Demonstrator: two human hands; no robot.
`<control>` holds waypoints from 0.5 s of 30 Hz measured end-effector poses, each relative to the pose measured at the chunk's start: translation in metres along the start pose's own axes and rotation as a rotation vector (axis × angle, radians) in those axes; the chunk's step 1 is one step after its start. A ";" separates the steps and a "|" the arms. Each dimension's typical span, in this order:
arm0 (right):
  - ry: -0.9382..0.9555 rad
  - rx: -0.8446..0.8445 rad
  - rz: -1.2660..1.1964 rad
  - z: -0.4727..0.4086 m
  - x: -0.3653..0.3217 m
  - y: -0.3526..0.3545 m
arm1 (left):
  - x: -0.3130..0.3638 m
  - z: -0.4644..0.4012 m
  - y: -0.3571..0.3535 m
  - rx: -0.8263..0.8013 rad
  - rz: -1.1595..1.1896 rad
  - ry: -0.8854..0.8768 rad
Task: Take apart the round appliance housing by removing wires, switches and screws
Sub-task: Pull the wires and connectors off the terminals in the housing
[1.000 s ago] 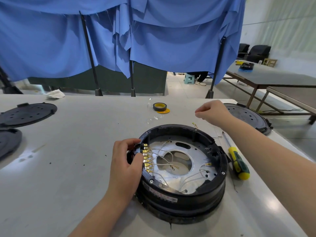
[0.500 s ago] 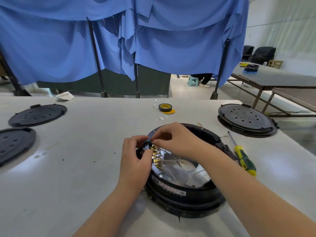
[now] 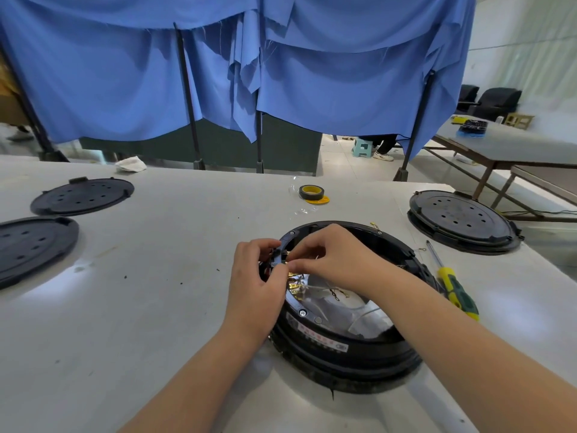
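Observation:
The round black housing (image 3: 349, 348) lies open side up on the white table, with a silver plate, thin white wires (image 3: 363, 317) and a row of brass terminals (image 3: 295, 287) inside its left wall. My left hand (image 3: 254, 285) grips the housing's left rim from outside, where the switch block sits. My right hand (image 3: 334, 257) reaches across the housing from the right and pinches a wire terminal at the top of that brass row, thumb and forefinger closed. The fingers hide the terminal itself.
A yellow-and-green screwdriver (image 3: 454, 289) lies right of the housing. Another closed black housing (image 3: 462, 220) sits at the back right. Two black round covers (image 3: 82, 195) (image 3: 31, 245) lie at the left. A tape roll (image 3: 311, 192) sits behind the housing, a white rag (image 3: 131, 164) at the far edge.
My right hand came down from above the housing's far right rim to the terminal row at the left wall and closed on a terminal. The left hand stayed on the rim.

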State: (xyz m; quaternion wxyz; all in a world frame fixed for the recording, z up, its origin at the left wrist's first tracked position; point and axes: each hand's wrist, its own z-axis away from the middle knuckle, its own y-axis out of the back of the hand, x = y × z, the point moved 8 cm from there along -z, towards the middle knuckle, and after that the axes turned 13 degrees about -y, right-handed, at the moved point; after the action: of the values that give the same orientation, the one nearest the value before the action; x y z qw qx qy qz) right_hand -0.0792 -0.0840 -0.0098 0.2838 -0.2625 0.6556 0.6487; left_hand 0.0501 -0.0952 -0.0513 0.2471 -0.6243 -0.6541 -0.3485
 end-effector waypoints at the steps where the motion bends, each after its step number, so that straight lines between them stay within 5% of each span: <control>1: -0.006 -0.005 -0.005 0.000 0.001 -0.001 | 0.000 0.000 0.000 0.000 -0.004 0.000; 15: -0.006 0.033 0.131 -0.001 -0.004 -0.004 | 0.000 0.001 0.000 0.015 0.021 0.007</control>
State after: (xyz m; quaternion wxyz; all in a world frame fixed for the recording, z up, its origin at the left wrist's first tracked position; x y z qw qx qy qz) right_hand -0.0735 -0.0849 -0.0097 0.2467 -0.2124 0.6810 0.6559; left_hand 0.0506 -0.0949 -0.0518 0.2577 -0.6281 -0.6492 -0.3431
